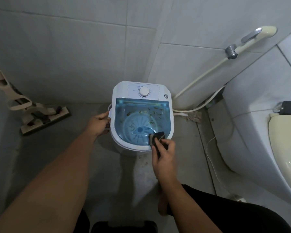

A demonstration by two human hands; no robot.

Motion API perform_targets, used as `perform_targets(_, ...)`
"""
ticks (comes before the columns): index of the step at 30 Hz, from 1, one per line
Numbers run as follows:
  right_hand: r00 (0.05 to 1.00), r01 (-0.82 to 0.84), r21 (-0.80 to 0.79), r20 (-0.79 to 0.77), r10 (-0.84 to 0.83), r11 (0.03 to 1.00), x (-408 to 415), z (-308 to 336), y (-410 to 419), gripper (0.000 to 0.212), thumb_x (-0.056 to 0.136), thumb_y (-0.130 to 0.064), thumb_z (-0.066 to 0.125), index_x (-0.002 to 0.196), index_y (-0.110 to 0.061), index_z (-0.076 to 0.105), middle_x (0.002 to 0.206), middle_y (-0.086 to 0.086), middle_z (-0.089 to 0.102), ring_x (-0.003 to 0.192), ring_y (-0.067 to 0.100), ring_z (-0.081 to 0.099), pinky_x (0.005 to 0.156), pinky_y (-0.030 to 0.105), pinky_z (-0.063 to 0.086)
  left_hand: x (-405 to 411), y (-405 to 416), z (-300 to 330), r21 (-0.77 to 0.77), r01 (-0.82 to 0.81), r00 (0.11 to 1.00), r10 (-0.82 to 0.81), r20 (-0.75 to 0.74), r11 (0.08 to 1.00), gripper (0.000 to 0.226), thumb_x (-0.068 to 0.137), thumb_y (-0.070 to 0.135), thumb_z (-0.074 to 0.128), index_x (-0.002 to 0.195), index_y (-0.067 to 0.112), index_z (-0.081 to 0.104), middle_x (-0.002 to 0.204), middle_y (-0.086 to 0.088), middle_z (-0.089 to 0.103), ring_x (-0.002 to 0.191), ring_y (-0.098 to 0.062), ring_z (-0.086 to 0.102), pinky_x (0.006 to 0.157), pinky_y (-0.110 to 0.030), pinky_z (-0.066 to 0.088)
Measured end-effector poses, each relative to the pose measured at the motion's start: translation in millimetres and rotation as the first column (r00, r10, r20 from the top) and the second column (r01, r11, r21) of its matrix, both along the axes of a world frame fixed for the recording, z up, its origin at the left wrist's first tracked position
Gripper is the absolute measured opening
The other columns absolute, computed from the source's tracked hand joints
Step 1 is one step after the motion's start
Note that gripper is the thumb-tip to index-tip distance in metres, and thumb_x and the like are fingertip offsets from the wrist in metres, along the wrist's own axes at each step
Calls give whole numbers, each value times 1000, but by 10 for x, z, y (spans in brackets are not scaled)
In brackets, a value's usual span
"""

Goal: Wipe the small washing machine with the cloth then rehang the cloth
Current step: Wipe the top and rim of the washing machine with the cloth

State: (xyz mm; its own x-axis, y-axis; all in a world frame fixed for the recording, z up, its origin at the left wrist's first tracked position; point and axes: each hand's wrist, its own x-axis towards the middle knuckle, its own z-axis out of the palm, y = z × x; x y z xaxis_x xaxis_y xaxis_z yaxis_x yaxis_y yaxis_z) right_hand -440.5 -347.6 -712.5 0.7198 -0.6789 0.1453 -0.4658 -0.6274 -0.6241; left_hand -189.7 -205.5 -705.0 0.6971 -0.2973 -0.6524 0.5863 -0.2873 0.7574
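On the washing machine (142,115) lid, right hand (164,157) fingers (159,142) pinch the cloth (156,137)

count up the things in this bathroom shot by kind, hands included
hands: 2, left hand and right hand
washing machine: 1
cloth: 1
floor mop: 1
spray hose: 1
toilet: 1
total: 7
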Motion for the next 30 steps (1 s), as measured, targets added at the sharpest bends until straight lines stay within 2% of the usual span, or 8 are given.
perform_targets(3,987,-148,-27,-65,146,989,83,12,273,36,99,-33,60,133,-24,65,126,5,52,105,18,62,80,38,61,38,34,-35,6,15,1000,-15,-5,1000,38,96,13,56,131,26,63,107,-10,74,86,-21,68,70,-29,56)
perform_targets(9,951,-293,-77,-126,283,953,373,-12,531,36,99,-29,60,134,-21,64,124,9,54,110,23,58,81,38,58,63,70,-88,-34,16,1000,-17,-23,999,36,96,14,57,129,29,64,101,-7,75,88,-24,69,81,-35,58)
perform_targets(13,916,-382,-125,-178,358,916,516,-46,575,36,99,-28,58,133,-18,64,122,12,55,108,27,58,77,41,58,91,102,-103,-83,16,998,-22,-63,996,36,97,13,56,129,28,64,98,-4,74,79,-17,69,68,-26,58)
perform_targets(15,910,-395,-130,-193,368,909,604,-17,628,35,99,-26,59,132,-18,64,121,11,54,106,27,58,74,42,58,95,119,-94,-113,24,996,-33,-81,993,37,97,12,55,130,27,62,103,-6,72,78,-16,68,67,-24,60)
perform_targets(18,915,-376,-150,-214,341,915,737,43,719,35,97,-24,64,131,-19,65,119,10,54,99,26,59,66,40,59,115,133,-107,-128,40,995,-51,-85,991,39,98,12,54,134,26,59,105,-9,68,80,-17,65,74,-28,58)
perform_targets(23,899,-396,-173,-271,343,902,975,140,777,31,97,-24,60,128,-20,66,113,7,51,94,26,59,65,40,59,147,160,-147,-145,53,993,-67,-100,988,39,96,13,57,132,26,62,100,-12,64,78,-18,60,64,-22,58)
perform_targets(27,851,-449,-166,-379,363,878,1160,242,720,27,96,-25,59,122,-25,66,112,6,49,94,27,58,65,43,58,170,166,-161,-161,51,990,-70,-119,986,39,95,12,58,131,25,63,95,-12,59,73,-15,54,59,-19,56)
perform_targets(30,779,-546,-175,-465,420,819,1300,397,606,24,95,-28,59,118,-25,66,112,7,50,95,30,58,66,43,56,175,170,-161,-183,58,988,-82,-130,981,39,95,12,58,131,26,63,97,-12,60,75,-17,54,57,-19,55)
